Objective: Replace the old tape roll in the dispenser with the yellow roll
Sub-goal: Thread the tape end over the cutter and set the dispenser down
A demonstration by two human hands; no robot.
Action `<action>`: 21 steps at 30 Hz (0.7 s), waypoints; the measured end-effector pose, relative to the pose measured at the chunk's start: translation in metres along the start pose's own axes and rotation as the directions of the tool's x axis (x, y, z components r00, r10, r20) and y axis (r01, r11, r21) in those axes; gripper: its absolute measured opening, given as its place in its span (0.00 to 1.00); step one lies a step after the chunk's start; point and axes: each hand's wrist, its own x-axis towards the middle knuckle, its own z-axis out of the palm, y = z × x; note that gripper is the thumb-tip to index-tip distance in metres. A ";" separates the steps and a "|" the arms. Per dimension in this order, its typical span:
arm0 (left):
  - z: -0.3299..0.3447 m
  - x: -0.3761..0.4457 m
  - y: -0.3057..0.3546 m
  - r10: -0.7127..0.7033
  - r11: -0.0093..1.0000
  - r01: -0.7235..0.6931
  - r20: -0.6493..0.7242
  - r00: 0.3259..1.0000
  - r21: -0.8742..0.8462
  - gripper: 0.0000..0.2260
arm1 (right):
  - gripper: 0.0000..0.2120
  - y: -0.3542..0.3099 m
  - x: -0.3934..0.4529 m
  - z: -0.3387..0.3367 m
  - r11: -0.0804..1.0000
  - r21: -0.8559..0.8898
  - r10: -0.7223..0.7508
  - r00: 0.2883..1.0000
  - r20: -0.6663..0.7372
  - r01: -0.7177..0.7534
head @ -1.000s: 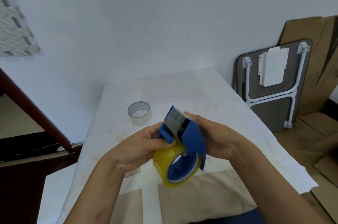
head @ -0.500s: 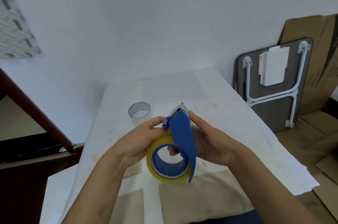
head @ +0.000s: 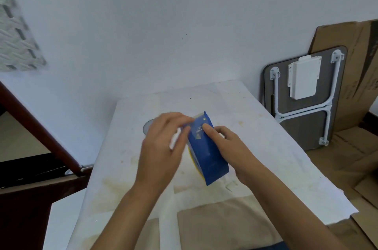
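Observation:
A blue tape dispenser (head: 206,152) is held above the table between both hands, its flat blue side turned up towards me. Only a thin edge of the yellow roll (head: 194,159) shows along its left side. My right hand (head: 229,151) grips the dispenser from the right, thumb pressed on its upper face. My left hand (head: 163,147) covers its left side, with fingers pinched at the top near the metal blade end. The old clear roll (head: 147,127) stands on the table behind my left hand, mostly hidden by it.
A white stained cloth covers the table (head: 255,127), which ends at the wall. A folded grey table (head: 306,98) and cardboard sheets (head: 351,78) lean against the wall at right. A dark wooden rail (head: 41,131) runs along the left.
The dispenser has been turned so its flat blue side faces up and the yellow roll is almost hidden. My left hand moved over its top and left side.

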 end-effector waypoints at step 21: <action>0.039 0.007 -0.037 0.056 0.990 -0.066 0.075 0.996 0.127 0.07 | 0.22 -0.003 -0.002 -0.005 0.999 0.014 -0.035 0.999 -0.011 0.035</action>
